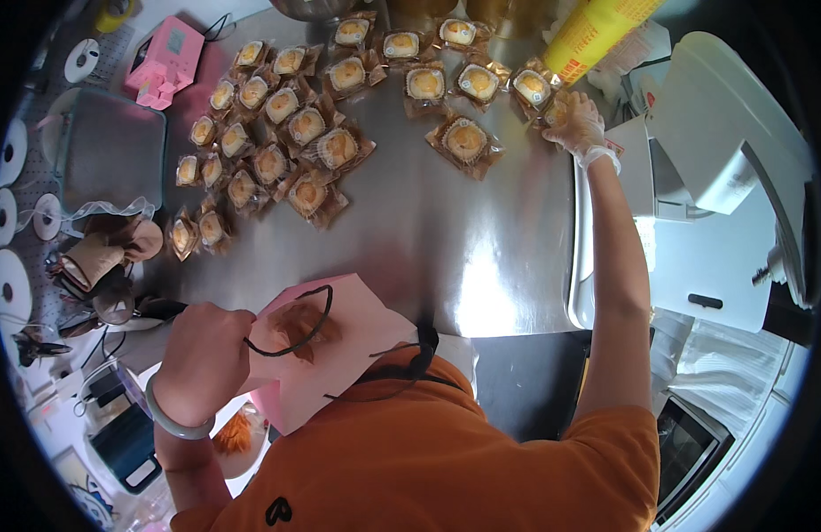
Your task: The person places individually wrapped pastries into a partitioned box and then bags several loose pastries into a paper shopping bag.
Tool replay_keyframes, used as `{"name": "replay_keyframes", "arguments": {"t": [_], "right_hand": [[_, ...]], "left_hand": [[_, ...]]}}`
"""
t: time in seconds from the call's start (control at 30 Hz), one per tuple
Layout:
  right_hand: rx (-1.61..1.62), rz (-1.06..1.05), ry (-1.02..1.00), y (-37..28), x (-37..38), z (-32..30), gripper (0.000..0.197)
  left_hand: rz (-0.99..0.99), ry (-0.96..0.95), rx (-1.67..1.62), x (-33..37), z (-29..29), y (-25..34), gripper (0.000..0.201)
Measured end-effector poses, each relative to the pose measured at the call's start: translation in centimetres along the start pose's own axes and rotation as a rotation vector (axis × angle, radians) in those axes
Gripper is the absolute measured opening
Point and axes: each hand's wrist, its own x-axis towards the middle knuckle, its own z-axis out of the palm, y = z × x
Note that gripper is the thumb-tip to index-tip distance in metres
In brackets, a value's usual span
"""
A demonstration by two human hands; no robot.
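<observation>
My left hand [206, 350], with a pale bangle on its wrist, grips the edge of a pink paper bag [339, 341] with black cord handles, held near my chest at the steel table's [446, 239] front edge. My right hand [577, 122], in a thin clear glove, reaches to the table's far right. Its fingers are curled on a wrapped round pastry [555, 113]. Several more wrapped pastries lie across the far half of the table, one [465, 140] just left of that hand and a dense cluster [277, 142] at the far left.
A white machine [721, 177] stands along the table's right side. A yellow printed cylinder [597, 35] leans at the back right. On the left are a pink device [166, 60], a grey tray [109, 146], tape rolls [11, 151] and brown gloves [104, 257].
</observation>
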Motion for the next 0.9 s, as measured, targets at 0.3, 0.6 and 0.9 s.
{"name": "replay_keyframes", "arguments": {"t": [0.3,0.6,0.9], "right_hand": [[0.099,0.041,-0.005,-3.2,-6.2,4.9,0.104],[-0.111,-0.509,0.131,-1.5,-7.2,7.7,0.092],[0.360,-0.432,-0.059,-3.0,-12.8,0.9,0.064]], "left_hand": [[-0.015,0.038,-0.094,0.5,0.5,0.1,0.011],[0.005,0.022,-0.055,0.0,0.2,0.3,0.014],[0.057,0.080,0.054,-1.1,0.7,-0.5,0.017]]}}
